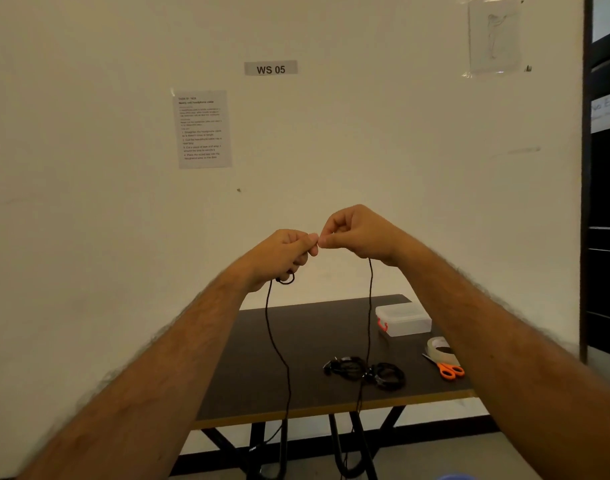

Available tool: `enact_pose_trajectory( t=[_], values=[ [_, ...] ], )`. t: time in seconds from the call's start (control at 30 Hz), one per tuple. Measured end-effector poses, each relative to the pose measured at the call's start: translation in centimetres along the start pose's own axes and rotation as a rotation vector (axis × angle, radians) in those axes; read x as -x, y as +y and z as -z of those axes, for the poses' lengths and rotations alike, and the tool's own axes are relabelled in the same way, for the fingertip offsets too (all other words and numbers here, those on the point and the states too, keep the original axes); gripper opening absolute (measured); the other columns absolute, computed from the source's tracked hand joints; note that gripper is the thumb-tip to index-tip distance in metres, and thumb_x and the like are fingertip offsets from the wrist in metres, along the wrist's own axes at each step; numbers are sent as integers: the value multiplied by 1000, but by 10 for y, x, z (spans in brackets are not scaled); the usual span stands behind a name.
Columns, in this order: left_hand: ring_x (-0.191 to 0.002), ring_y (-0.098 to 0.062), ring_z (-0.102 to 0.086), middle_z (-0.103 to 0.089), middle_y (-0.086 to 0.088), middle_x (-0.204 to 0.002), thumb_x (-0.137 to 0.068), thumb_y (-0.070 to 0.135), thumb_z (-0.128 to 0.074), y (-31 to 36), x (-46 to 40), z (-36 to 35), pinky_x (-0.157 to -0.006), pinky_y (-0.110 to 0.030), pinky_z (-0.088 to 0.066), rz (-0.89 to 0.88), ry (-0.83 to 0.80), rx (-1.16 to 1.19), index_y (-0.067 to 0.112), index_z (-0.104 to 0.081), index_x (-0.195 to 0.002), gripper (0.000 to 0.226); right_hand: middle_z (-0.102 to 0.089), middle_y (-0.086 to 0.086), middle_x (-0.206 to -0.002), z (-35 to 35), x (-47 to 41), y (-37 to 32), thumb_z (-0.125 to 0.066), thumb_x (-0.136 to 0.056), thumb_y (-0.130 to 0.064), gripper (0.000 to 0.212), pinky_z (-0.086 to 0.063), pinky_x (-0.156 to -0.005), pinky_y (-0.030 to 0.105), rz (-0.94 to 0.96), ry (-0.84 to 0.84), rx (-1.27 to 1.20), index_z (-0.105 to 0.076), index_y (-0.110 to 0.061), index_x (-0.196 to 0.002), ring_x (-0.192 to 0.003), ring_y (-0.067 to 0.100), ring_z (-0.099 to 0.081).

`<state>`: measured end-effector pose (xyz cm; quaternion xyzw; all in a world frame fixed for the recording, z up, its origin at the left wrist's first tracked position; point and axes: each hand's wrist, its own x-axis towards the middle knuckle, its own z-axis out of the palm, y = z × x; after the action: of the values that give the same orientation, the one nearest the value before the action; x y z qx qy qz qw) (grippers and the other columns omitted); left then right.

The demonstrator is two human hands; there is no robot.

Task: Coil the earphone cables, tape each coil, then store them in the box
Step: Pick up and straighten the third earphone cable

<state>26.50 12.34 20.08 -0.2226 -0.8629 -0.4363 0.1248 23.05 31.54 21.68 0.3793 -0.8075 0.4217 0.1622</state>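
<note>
Both forearms up front, reaching out and raised well above the surface (296, 344). Left hand (285, 252) and right hand (357, 233) pinched shut on one black earphone cable (370, 306), fingertips meeting knuckle to knuckle. Left grip closed around the cord with a tiny loop poking out under the fist; right grip pinching the same cord between thumb and forefinger. From each fist a strand drops straight down, left one passing in front of the near edge toward the left, right one crossing the near edge around the middle and trailing off below toward the table legs. So still mostly hanging loose, looks like the very start of coiling this one, maybe just finding the ends. Progress-wise: two coiled bundles (365, 370) already lying side by side near the near edge, right of centre, can't tell from here if taped or not. Clear box (404, 320) with the red latch sitting at the far right corner, lid looks on, nothing obviously inside. Tape roll (438, 348) and orange scissors (447, 368) by the right edge, just beside each other. Left to do, probably: wind this cable, tape it, then get all the coils into the box.
</note>
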Motion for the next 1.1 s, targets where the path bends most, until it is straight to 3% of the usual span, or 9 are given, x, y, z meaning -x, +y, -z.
enact_pose_trajectory(
  t=[0.17,0.27,0.37,0.47,0.7,0.8,0.9,1.03,1.1],
  values=[
    [-49,-7,-24,-34,7,-59,-104,40,-42,-14,8,9,-45,-19,-24,26,-1,73,16,-53,-79,36,-39,-3,-50,12,3,3,-68,-91,-17,9,-44,-60,7,53,158,21,-70,-12,-84,-45,5,-35],
    [-49,-6,-25,-34,8,-60,-104,40,-42,-17,10,10,-45,-18,-25,17,5,83,16,-52,-79,36,-36,-4,-51,9,5,3,-65,-94,-17,12,-38,-50,5,54,175,28,-68,-8,-87,-42,3,-34],
    [-49,-5,-28,-37,7,-60,-104,39,-41,-21,12,7,-46,-17,-26,16,4,88,16,-51,-78,37,-38,-8,-52,4,4,2,-61,-97,-19,16,-33,-44,7,52,248,34,-64,-8,-86,-42,3,-36],
    [-49,-5,-35,-43,7,-60,-105,38,-41,-28,16,9,-47,-17,-29,21,9,63,17,-52,-78,36,-43,-5,-58,4,3,9,-56,-99,-21,21,-40,-46,20,-5,300,-27,-58,-11,-80,-45,4,-37],
    [-55,-7,-48,-55,4,-62,-103,29,-49,-38,20,12,-46,-18,-31,31,51,75,13,-64,-84,29,-48,4,-65,-1,9,15,-44,-105,-23,24,-60,-59,38,-158,115,-243,-53,-11,-85,-42,8,-39],
    [-54,-5,-48,-60,3,-66,-102,28,-51,-32,19,7,-47,-17,-31,17,78,81,12,-67,-87,27,-54,5,-70,-4,11,16,-46,-104,-26,18,-57,-55,33,-191,-6,-314,-55,-11,-103,-41,8,-36],
    [-57,-4,-49,-64,4,-70,-101,29,-53,-24,16,1,-49,-16,-34,3,128,36,15,-69,-87,25,-52,0,-68,-9,12,15,-55,-100,-32,27,-48,-50,27,-176,-124,-309,-55,-14,-120,-46,9,-34],
    [-65,-5,-49,-67,6,-73,-100,30,-55,-23,16,-3,-51,-16,-37,-23,176,23,19,-70,-85,24,-48,-1,-60,-16,12,10,-65,-94,-22,18,-45,-50,24,-61,-124,-132,-68,-5,-102,-51,11,-42],
    [-70,-7,-49,-67,9,-75,-99,31,-55,-23,18,-4,-56,-19,-37,-20,150,32,20,-70,-84,24,-52,-2,-60,-18,12,6,-66,-93,-20,19,-40,-48,17,-42,-55,-61,-71,-2,-95,-47,5,-44]
  ],
)
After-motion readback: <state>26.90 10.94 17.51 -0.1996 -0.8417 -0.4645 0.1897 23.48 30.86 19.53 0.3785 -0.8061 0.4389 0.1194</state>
